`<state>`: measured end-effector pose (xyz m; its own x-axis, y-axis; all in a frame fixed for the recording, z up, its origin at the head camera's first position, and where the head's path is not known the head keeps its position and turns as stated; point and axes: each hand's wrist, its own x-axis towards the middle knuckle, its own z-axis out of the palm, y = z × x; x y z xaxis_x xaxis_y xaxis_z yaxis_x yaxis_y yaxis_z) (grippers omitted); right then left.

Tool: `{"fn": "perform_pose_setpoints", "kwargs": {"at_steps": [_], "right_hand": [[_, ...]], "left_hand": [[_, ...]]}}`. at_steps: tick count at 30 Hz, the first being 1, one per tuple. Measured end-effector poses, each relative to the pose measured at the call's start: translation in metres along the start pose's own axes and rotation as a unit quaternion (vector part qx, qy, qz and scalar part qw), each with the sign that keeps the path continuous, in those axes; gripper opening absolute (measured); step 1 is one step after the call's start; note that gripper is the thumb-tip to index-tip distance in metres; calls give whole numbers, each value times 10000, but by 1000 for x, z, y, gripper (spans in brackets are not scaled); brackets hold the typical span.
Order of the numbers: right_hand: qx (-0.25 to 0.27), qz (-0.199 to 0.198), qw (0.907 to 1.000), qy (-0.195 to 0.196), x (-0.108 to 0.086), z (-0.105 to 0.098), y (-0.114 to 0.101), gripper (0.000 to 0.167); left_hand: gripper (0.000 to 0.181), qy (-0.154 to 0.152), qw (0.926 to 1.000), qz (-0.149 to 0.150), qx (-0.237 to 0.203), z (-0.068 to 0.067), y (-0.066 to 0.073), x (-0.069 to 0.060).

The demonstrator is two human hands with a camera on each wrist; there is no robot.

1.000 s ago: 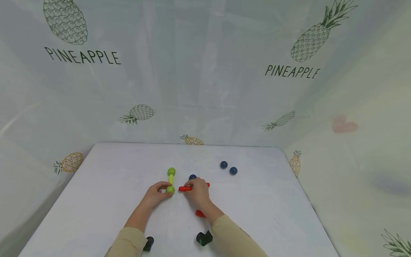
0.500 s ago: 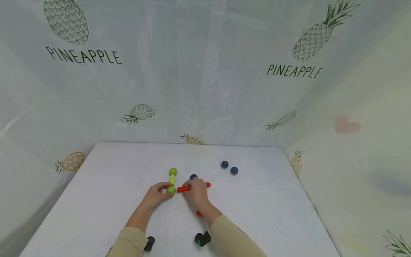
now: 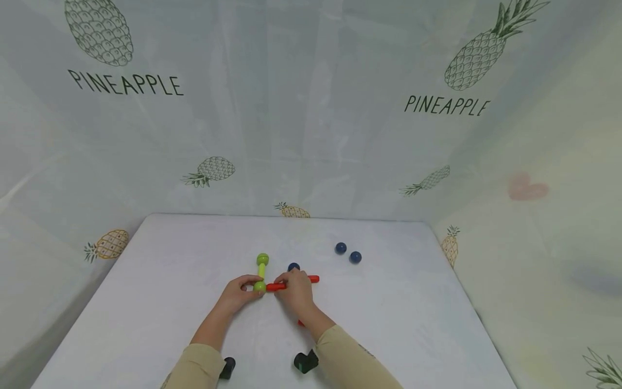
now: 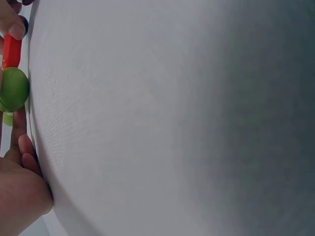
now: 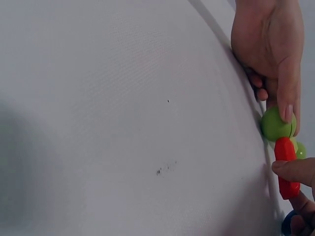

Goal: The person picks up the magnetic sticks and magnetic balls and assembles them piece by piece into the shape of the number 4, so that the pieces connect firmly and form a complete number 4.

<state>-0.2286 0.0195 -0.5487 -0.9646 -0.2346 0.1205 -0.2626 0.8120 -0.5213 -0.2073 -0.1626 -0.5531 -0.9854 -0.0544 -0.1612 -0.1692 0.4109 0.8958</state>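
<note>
My left hand (image 3: 238,294) grips the near green ball (image 3: 259,287) between thumb and fingers. A yellow-green rod (image 3: 262,270) joins that ball to a second green ball (image 3: 263,259) farther back. With thumb and fingers, my right hand (image 3: 297,290) pinches a short red rod (image 3: 276,287), its left end against the near green ball. In the right wrist view the red rod (image 5: 286,169) meets the green ball (image 5: 274,123) end-on; whether it sits inside a hole cannot be told. Just beyond the right hand are a blue ball (image 3: 293,266) and another red rod (image 3: 314,279), partly hidden.
Two blue balls (image 3: 340,248) (image 3: 356,257) lie at the back right of the white table (image 3: 398,302). A red piece (image 3: 301,323) shows beside the right forearm. Dark pieces sit by the left sleeve (image 3: 194,364) and the right sleeve (image 3: 352,359), partly covered.
My right hand has brought the red rod leftward, closing the small gap to the near green ball. The left hand keeps its grip on that ball.
</note>
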Motion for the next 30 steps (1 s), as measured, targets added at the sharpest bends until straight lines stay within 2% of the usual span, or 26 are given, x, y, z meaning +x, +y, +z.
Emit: {"fn": "perform_pose_setpoints", "kwargs": {"at_steps": [4, 8, 15, 21, 26, 30], "right_hand": [[178, 132, 9997, -83, -1, -1, -1, 18], [297, 231, 9992, -130, -3, -1, -3, 18], [415, 239, 9988, -82, -5, -2, -3, 19], [473, 210, 9986, -105, -6, -4, 0, 20], [292, 206, 9994, -31, -5, -10, 5, 20], [433, 407, 9982, 36, -5, -19, 8, 18]], "left_hand": [[34, -20, 10000, 47, 25, 0, -1, 1], [33, 6, 10000, -38, 24, 1, -1, 1], [33, -4, 9999, 139, 36, 1, 1, -1], [34, -56, 9999, 120, 56, 1, 3, -2], [34, -75, 9999, 103, 106, 1, 2, -1], [35, -86, 9999, 42, 113, 1, -1, 0]]}}
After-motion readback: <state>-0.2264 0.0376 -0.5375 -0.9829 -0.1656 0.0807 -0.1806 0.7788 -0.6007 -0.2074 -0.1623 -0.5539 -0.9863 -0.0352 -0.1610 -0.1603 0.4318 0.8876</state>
